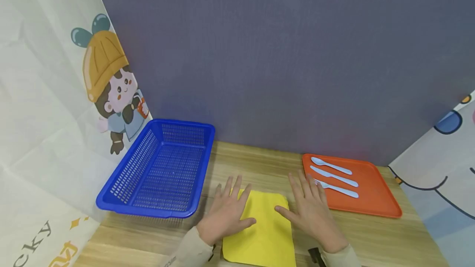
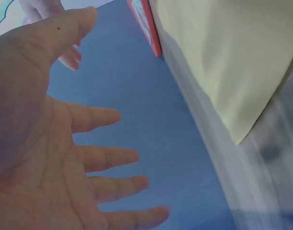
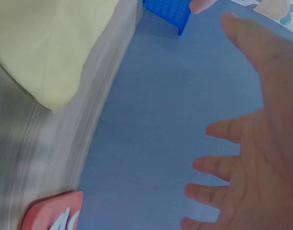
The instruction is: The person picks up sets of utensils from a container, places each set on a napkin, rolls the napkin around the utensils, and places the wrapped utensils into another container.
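Observation:
A yellow cloth (image 1: 261, 230) lies flat at the front middle of the table. My left hand (image 1: 226, 216) is over its left edge, fingers spread and straight. Over the right edge is my right hand (image 1: 311, 214), its fingers also extended, with nothing in it. Both wrist views show the palms apart from the cloth (image 2: 218, 57). To the right, an orange-red tray (image 1: 376, 195) carries a pale blue spoon (image 1: 332, 165), a knife (image 1: 334, 176) and a fork (image 1: 339, 189). The right fingertips overlap the tray's left edge and the fork's tines in the head view.
A blue perforated basket (image 1: 203, 168) stands at the left of the wooden table (image 1: 256, 158). Behind the table rises a grey-blue panel (image 1: 278, 61). Printed white sheets (image 1: 44, 106) flank it on both sides.

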`<control>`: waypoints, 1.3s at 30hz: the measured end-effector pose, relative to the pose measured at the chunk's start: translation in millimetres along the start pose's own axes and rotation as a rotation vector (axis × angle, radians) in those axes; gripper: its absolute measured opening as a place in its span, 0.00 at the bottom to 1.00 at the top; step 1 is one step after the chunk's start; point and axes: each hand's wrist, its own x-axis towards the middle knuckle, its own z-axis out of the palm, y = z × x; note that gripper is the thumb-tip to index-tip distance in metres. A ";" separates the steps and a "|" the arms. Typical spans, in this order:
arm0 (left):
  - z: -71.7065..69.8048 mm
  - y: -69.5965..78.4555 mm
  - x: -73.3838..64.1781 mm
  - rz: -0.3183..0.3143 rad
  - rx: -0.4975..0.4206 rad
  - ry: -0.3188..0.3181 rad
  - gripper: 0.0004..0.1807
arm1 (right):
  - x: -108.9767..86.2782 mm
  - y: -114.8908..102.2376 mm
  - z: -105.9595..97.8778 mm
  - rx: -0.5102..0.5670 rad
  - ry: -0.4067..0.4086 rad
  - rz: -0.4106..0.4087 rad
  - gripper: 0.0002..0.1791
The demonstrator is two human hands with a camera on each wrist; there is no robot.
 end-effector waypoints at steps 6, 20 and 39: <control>8.9 4.0 -11.6 0.015 -0.026 -0.099 0.47 | 0.1 -2.8 8.5 0.043 -0.039 -0.031 0.54; 26.9 24.6 -43.1 0.053 -0.017 -0.175 0.44 | -0.2 -7.8 38.6 0.144 -0.155 -0.083 0.49; 38.1 21.4 -46.1 0.153 0.011 -0.107 0.18 | 0.8 -5.7 63.3 0.189 -0.300 -0.226 0.27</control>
